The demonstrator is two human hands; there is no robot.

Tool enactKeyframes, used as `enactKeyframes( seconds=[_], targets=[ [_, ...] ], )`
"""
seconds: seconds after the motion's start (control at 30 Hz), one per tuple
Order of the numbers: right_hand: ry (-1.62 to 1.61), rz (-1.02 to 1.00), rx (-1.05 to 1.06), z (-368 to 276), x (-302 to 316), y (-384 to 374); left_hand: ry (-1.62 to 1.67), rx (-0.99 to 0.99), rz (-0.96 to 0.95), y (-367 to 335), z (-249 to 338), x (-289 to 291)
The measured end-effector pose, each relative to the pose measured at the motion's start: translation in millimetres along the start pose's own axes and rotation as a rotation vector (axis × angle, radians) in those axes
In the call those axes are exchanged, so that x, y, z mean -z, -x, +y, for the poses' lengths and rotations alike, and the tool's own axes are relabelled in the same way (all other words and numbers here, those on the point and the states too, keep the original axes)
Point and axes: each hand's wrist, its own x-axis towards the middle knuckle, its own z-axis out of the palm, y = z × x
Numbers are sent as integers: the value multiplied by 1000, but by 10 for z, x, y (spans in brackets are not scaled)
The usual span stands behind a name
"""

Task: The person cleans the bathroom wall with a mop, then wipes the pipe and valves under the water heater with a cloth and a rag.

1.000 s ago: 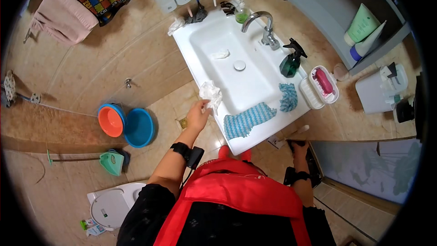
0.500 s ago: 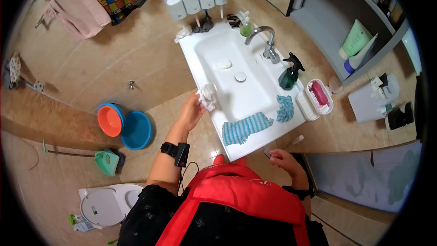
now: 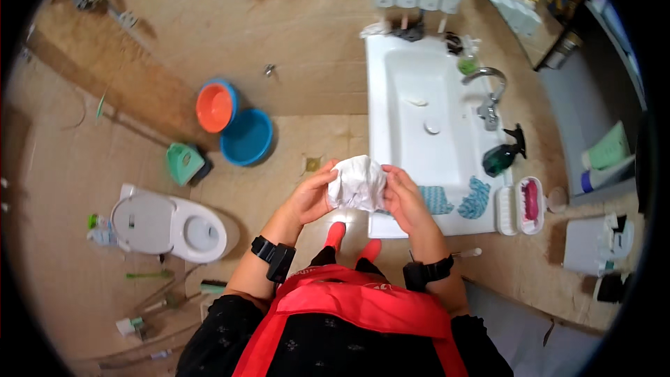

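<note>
A crumpled white cloth is held up between my two hands, in front of the sink's left edge. My left hand grips its left side, thumb on top. On the opposite side my right hand pinches the cloth's edge. What the cloth is exactly cannot be made out. Partly behind my right hand, a blue-and-white striped cloth lies on the near rim of the white sink. A second bunched striped cloth rests to its right.
A dark green spray bottle, a faucet and a soap box with pink soap stand along the sink's right. Blue basin and orange basin sit on the floor, left. The toilet is at lower left.
The white cloth has come away from the sink's left edge, nearer my body. My right hand has moved up and left to grip it too. My view has turned toward the left.
</note>
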Motion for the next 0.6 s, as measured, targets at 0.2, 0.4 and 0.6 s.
enactKeyframes(
  seconds=[0.2,0.4,0.6],
  targets=[
    [161,-9,180,207,-579,-70,-345,-112,263,991,18,370],
    [574,-372,41,407,-1633,201,-267,-103,109,1908,-100,830],
    [1391,-716,524,888,-2743,688,-290,-228,222,2695,-150,1138]
  ],
)
